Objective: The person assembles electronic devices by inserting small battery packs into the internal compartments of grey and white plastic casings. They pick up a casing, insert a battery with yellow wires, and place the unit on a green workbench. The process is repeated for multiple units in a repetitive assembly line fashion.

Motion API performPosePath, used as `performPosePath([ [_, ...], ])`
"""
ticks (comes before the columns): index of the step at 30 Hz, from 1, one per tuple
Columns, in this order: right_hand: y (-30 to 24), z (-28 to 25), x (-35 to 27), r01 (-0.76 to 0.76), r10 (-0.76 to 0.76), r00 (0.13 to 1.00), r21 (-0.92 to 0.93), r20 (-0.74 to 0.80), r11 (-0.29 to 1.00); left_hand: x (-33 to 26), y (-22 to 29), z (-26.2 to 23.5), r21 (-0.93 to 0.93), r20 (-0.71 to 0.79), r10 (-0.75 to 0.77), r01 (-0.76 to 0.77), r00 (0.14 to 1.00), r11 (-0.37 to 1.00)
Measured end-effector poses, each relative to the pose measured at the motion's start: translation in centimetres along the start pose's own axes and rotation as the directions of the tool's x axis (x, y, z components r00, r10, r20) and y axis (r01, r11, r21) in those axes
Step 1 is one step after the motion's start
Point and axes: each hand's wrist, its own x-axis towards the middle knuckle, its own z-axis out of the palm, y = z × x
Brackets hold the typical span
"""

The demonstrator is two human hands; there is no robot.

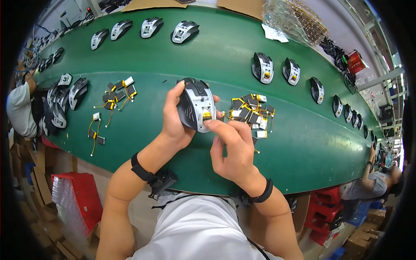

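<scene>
My left hand (175, 119) is wrapped round a black and silver computer mouse (197, 102), held tilted up above the green bench. A small battery with yellow tape (207, 116) sits in the opening of its shell. The index finger of my right hand (236, 149) touches the mouse beside that battery, its other fingers curled; whether they pinch anything is hidden. Just behind my right hand lies a pile of small wired batteries (253, 113). More such batteries (117, 94) are scattered on the bench to the left of the mouse.
Several mice (185, 32) stand in a row along the far side of the green bench (173, 60), and others (263, 69) curve away right. A cluster of mice (58, 102) lies at the left. Co-workers (21, 108) sit at both ends. A red crate (80, 199) stands below.
</scene>
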Motion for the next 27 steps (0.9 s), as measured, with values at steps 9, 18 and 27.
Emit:
performPosePath([
  [9,5.4,-3.8,2.5,-0.243,0.223,0.967,-0.185,-0.123,0.952,2.9,2.6,-1.4,0.101,-0.001,-0.047,0.047,0.999,0.994],
  [18,9.6,-7.2,0.8,-0.318,0.352,0.920,-0.197,0.172,0.927,21.1,3.6,-1.4,0.695,-0.085,0.109,-0.019,0.990,0.718],
  [27,9.9,-6.4,0.1,-0.436,0.490,0.846,-0.255,0.212,0.863,24.6,5.1,-5.0,0.860,0.359,0.617,0.010,0.700,-0.510],
])
